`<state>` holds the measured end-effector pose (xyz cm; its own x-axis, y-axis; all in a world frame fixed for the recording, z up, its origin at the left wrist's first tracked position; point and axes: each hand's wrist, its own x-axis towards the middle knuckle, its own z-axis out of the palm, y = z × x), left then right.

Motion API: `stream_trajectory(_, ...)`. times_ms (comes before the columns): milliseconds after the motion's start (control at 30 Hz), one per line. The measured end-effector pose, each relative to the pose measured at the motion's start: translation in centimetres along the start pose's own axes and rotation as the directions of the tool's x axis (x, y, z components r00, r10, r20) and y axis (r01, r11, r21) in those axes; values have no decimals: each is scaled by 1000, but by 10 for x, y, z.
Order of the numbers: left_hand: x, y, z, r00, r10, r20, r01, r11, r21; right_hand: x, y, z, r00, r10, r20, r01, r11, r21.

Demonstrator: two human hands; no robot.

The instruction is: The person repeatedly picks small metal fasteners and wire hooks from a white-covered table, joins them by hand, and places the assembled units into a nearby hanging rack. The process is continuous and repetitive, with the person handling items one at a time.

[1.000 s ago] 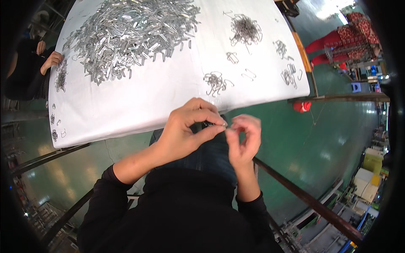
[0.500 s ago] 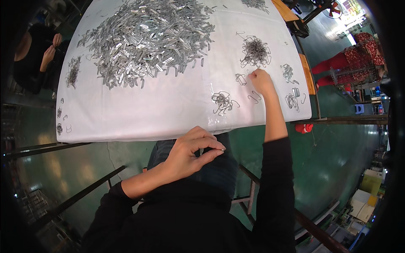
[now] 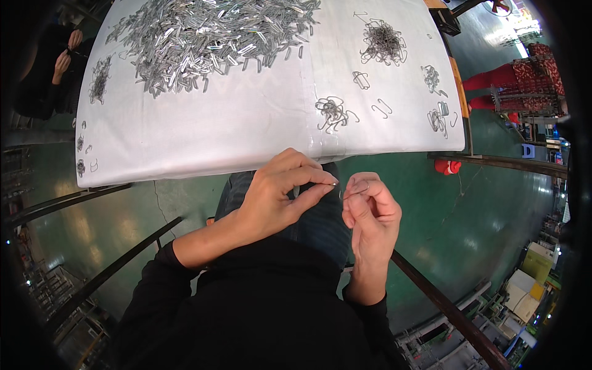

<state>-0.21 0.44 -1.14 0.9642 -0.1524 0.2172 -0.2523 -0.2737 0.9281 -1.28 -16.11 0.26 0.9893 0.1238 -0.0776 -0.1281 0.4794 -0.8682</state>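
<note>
Above my lap, just off the table's near edge, my left hand pinches a small metal piece between thumb and fingertips; only a bright tip shows. My right hand is beside it, closed on a thin bent wire hook. The two hands are close but apart. On the white-covered table lies a big heap of flat, silvery metal clips. Nearer to me sits a small pile of wire hooks, with a darker tangle of wire hooks farther back.
Two loose hooks and small wire clusters lie toward the table's right side. More wire pieces lie along its left edge. Another person's hands are at the left; a person in red is at the right. A dark metal bar slants nearby.
My right hand has come back from the far wire tangle to beside my left hand, now with a wire hook in it. My left hand keeps its pinch. The view has shifted slightly.
</note>
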Motion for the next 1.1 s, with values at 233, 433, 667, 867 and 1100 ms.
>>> stream_trajectory(233,-3,2,2,999,47,-15,-47,999,5,-4,12,-3,997,-55,-58,46,988,-146)
stream_trajectory(433,-3,0,4,999,35,-18,-35,999,-16,-1,19,0,972,-224,-73,189,927,-325)
stream_trajectory(667,39,-53,-12,996,22,-85,-18,999,40,0,24,0,924,-373,-91,303,854,-423)
stream_trajectory(867,152,-135,-16,953,215,-212,27,639,769,-1,22,2,928,-359,-95,285,852,-439)
stream_trajectory(1100,167,-163,-1,983,182,15,-62,253,966,-7,23,3,944,-312,-110,232,862,-451)
